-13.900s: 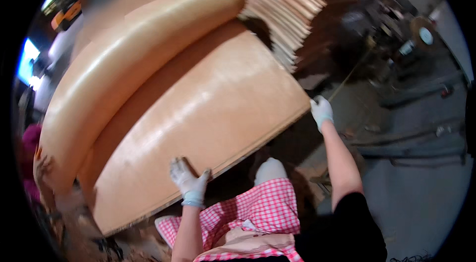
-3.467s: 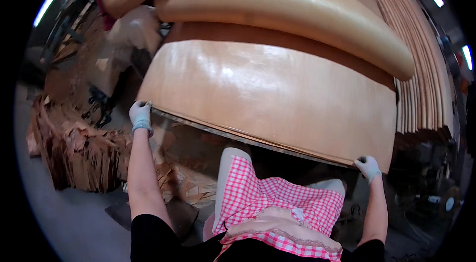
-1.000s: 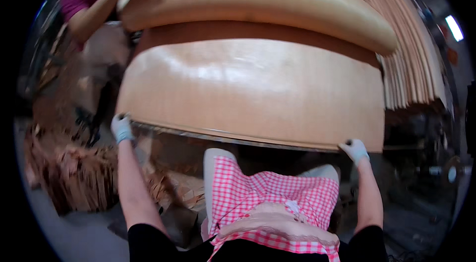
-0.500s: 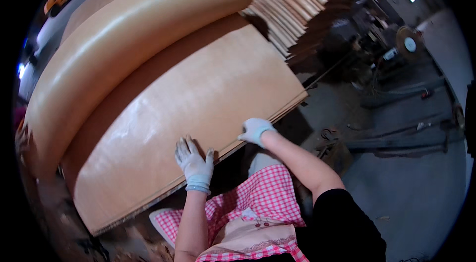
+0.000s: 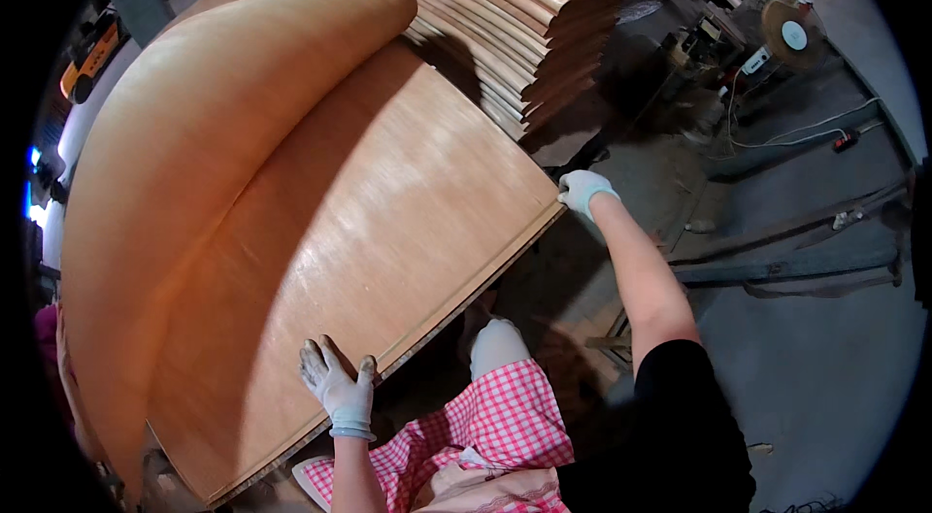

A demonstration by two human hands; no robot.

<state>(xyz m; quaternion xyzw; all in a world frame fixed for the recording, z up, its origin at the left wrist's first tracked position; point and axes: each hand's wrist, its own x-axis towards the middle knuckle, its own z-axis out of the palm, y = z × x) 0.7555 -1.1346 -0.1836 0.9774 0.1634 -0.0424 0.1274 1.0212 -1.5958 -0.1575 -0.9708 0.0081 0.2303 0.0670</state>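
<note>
A stack of thin wood veneer sheets [image 5: 408,212] lies in front of me. Over its far left side, a large sheet [image 5: 223,76] bends up and curls back, shading the stack beneath. My left hand [image 5: 338,385], in a white glove with soiled fingertips, rests flat near the stack's front edge with fingers stretched. My right hand [image 5: 585,193], gloved too, is at the near right corner of the stack, its fingers closed on the edge of the top veneer sheet. How many layers it pinches cannot be seen.
Behind stands a tall pile of wavy veneer sheets [image 5: 505,8]. Machinery with a round disc [image 5: 788,33] and a cable is at the right, beside metal rails [image 5: 796,270] on the floor. Part of a person in purple [image 5: 46,330] shows at the left edge.
My right hand has slid right along the edge to the corner. My left hand has moved slightly left and nearer. The curled sheet has lowered and spread at the left.
</note>
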